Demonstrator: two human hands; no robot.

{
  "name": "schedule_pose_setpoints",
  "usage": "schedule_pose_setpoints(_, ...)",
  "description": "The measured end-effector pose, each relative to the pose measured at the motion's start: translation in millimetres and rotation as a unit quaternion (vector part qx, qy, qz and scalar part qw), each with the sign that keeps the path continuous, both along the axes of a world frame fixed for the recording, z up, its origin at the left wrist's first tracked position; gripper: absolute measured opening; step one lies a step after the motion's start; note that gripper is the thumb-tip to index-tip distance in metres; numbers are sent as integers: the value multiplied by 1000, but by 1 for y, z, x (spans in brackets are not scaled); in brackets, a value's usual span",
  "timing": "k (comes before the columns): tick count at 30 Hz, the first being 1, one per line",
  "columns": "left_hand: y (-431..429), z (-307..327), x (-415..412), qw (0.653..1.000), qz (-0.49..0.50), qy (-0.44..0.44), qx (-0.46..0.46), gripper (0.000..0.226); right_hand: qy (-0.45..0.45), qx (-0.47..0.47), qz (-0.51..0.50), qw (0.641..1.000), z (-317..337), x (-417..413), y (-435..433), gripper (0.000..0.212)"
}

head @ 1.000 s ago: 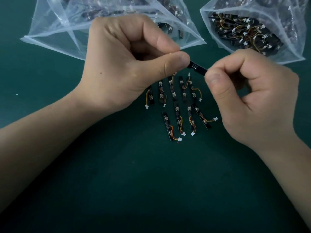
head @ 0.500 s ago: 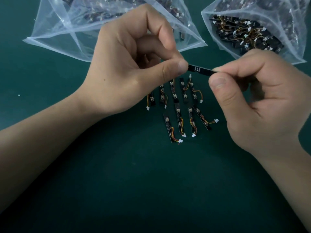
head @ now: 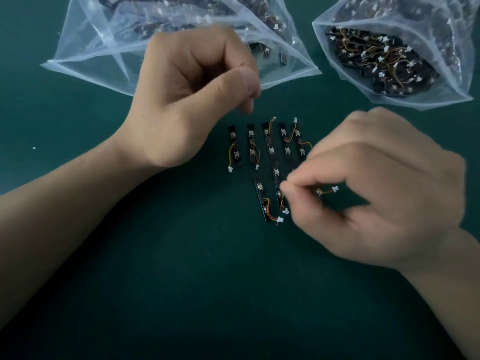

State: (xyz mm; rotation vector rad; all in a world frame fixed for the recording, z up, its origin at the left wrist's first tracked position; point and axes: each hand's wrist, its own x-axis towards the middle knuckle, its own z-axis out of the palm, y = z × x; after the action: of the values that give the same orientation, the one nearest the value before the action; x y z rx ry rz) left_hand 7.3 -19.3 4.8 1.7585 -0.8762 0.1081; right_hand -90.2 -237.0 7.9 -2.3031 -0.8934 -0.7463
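Dark green worktop (head: 207, 294) bears rows of black strips (head: 233, 145) below left bag (head: 104, 55) and right bag (head: 415, 29). Left hand (head: 187, 100) curls on nothing visible. Right hand (head: 376, 198) pinches among the strips, its hold too blurred to tell.

the left hand (head: 192, 100) hovers loosely fisted, the right hand (head: 376, 203) lower, thumb and forefinger pinched, blurred.

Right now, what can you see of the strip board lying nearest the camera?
The strip board is a narrow black circuit strip lying flat on the green mat, slightly slanted. One small square part sits near its far end; orange and yellow wires curl from its near end to a white plug. Left hand and right hand are clear of it.
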Motion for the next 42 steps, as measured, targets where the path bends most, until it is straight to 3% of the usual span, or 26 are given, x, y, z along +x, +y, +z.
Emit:
schedule_pose_setpoints(6,-3,4,-2,998,39,36,-34,15,49,57,-36,997,-3,3,-5,19)
schedule_pose_setpoints(12,1,5,1,993,101,57,-29,35,77,40,-56,995,-2,1,-4,19)
schedule_pose_setpoints(16,-1,2,0,991,119,54,10,39,116,-62,-39,991,0,1,8,22)
schedule_pose_setpoints(21,-2,2,1,991,124,44,16,39,151,-244,-10,958,2,-6,26,57)
schedule_pose_setpoints(24,-1,2,1,991,128,39,18,39,158,-281,9,947,2,-11,30,64)
schedule_pose_setpoints(32,-2,-1,2,991,124,41,20,39,130,-269,55,953,6,-15,28,56)
schedule_pose_setpoints(35,-2,-2,2,991,123,42,21,38,137,-222,63,963,5,-14,26,53)
schedule_pose_setpoints(38,-2,-1,2,990,130,42,26,39,158,-147,3,976,7,-8,20,50)
schedule_pose_setpoints(42,0,0,1,985,151,24,84,32,180,-160,-66,968,3,-3,15,52)
